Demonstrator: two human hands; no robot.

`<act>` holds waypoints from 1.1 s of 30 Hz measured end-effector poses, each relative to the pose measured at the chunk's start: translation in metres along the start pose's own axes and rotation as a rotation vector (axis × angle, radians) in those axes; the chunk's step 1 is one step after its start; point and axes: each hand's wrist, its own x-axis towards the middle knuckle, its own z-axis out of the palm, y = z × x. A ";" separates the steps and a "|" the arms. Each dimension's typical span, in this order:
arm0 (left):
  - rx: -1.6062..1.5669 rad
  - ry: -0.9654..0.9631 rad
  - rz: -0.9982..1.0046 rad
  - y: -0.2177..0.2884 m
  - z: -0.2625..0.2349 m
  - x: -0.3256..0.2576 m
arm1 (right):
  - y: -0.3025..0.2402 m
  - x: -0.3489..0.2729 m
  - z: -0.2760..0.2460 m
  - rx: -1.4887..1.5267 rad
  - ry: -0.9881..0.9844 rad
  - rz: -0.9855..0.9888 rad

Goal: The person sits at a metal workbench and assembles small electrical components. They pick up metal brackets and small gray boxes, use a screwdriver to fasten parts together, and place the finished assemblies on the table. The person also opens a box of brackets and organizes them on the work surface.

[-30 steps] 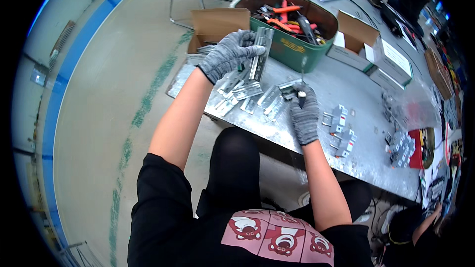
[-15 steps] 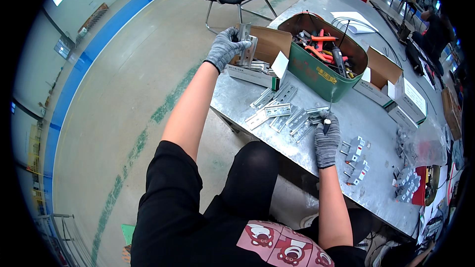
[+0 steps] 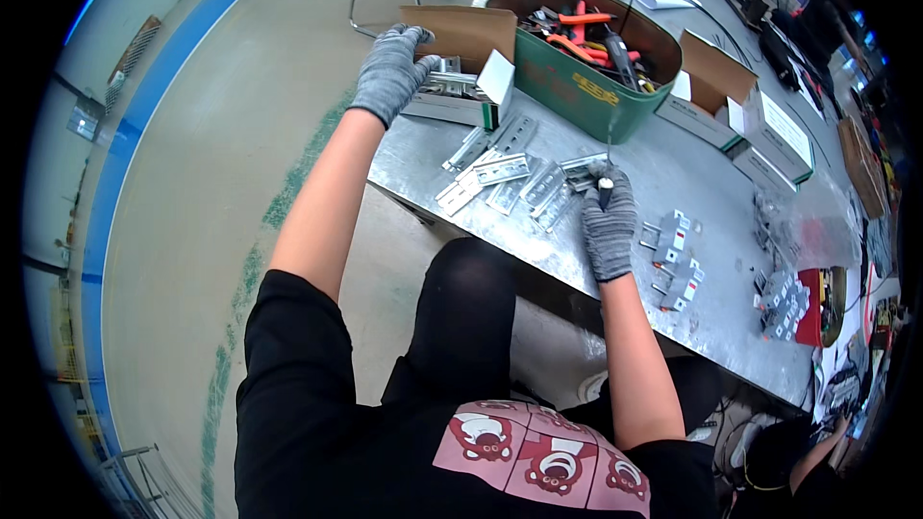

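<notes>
Left hand (image 3: 389,70) in box (image 3: 452,96) (cardboard).

Dull metal table (image 3: 673,183), knitted cloth gloves (image 3: 389,72)

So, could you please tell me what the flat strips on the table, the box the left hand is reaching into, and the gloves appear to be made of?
The flat strips look like bare metal, probably plated steel: silvery, shiny, with punched slots. The box looks like plain cardboard: a matte brown flap with a white end. The gloves on the left hand and right hand look like grey knitted fabric, with a speckled weave.
</notes>
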 end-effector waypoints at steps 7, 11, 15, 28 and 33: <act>0.051 -0.204 0.020 0.101 0.032 -0.078 | -0.004 0.000 -0.005 -0.012 0.019 0.059; -0.059 -0.230 -0.193 0.094 0.059 -0.093 | -0.005 0.000 -0.003 -0.051 0.012 0.039; -0.309 -0.109 -0.348 0.082 0.066 -0.098 | -0.005 0.000 -0.004 0.006 0.013 0.062; -0.352 -0.003 -0.319 0.080 0.057 -0.096 | -0.002 0.000 -0.007 -0.077 -0.001 0.091; -0.847 -0.039 -0.492 0.050 0.055 -0.100 | 0.000 0.002 -0.003 -0.066 0.010 0.041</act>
